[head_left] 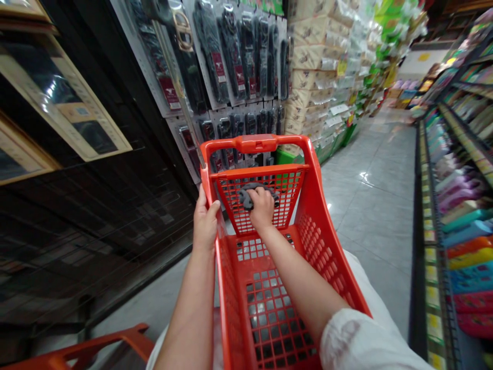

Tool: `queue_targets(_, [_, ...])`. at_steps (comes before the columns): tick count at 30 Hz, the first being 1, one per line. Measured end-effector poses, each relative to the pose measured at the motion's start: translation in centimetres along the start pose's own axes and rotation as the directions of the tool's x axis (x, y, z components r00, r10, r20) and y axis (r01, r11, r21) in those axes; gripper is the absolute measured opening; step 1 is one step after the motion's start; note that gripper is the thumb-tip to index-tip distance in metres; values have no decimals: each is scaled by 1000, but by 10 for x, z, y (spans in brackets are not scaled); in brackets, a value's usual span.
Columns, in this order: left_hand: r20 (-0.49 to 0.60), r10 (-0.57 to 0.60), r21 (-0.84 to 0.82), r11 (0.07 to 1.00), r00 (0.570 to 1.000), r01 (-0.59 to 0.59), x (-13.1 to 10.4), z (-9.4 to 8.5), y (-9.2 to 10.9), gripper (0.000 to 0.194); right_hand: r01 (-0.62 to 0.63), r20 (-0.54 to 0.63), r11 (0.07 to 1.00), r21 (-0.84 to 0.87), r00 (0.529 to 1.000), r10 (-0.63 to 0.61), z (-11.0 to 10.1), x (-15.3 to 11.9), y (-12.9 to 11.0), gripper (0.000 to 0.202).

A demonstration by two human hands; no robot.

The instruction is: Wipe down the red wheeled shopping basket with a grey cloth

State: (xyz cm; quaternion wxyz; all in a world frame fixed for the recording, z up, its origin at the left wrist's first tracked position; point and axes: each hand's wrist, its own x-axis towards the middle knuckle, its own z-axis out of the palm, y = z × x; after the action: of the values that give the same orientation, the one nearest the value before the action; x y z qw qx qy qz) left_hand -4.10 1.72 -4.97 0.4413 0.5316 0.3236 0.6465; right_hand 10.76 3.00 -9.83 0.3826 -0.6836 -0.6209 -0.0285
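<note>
A red plastic shopping basket (327,216) with a grid floor and a flap stands before me, its far end toward the hanging goods. My left hand (205,221) is closed around the left rim, thumb over the edge. Inside, my right hand (263,205) is closed on a dark grey cloth (246,197) and presses it against the grid flap (234,216) at the far end. The cloth is bunched, and part of it is hidden behind my fingers. A metal pole (181,92) rises from the basket's far left corner.
Packaged belts (231,56) hang on a rack straight ahead. Stacked beige packs (308,77) stand beside them. Shelves of colourful goods (468,246) line the right side of the tiled aisle (377,195). Another red basket edge (115,339) shows at lower left.
</note>
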Motion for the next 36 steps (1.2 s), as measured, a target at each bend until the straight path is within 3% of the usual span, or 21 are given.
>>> queue_targets(5, [-15,-35,-38,999,999,35,-2,0,3,69,137,270,975,-173,959,-87,22,-34,12,36])
queue_targets(9, [-13,-44,-46,998,999,43,-4,0,3,69,226,442,955,-194,889,-121,42,-61,30,33])
queue_targets(12, [-7,-37,-56,998,999,37,-4,1,5,68,203,544,956,-213,837,-57,55,-83,41,30])
queue_targets(15, [-21,-64,-67,996,998,63,-3,1,5,71,98,539,968,-231,841,44,64,-96,45,30])
queue_targets(17, [-26,-77,-72,995,997,75,-3,1,4,72,-37,503,987,-159,857,113,68,-97,44,31])
queue_targets(19, [-31,-82,-76,994,996,79,-3,0,4,72,-301,447,952,57,860,245,72,-94,40,30])
queue_targets(22, [-34,-81,-74,994,996,78,-3,0,4,70,-606,383,691,395,792,476,80,-86,27,27])
queue_targets(24, [-29,-74,-70,995,997,72,-4,2,7,68,-656,365,571,494,752,548,87,-78,15,26])
queue_targets(27, [-3,-67,-97,993,998,66,-6,7,11,65,-674,366,467,573,720,590,90,-60,-7,31])
queue_targets(29, [16,-64,-120,991,998,66,-6,9,12,65,-620,310,360,697,713,629,81,-44,-21,34])
queue_targets(31, [17,-68,-130,989,998,70,-6,9,11,67,-421,145,289,860,744,652,61,-28,-31,37])
queue_targets(32, [12,-72,-129,989,997,73,-6,9,10,67,-278,17,305,911,765,644,48,-20,-35,38])
queue_targets(34, [3,-78,-127,989,997,78,-6,8,8,68,-44,-260,486,873,800,540,17,-8,-39,37])
queue_targets(36, [10,-69,-134,989,998,70,-5,7,7,69,134,-485,723,677,821,301,-11,-1,-39,33])
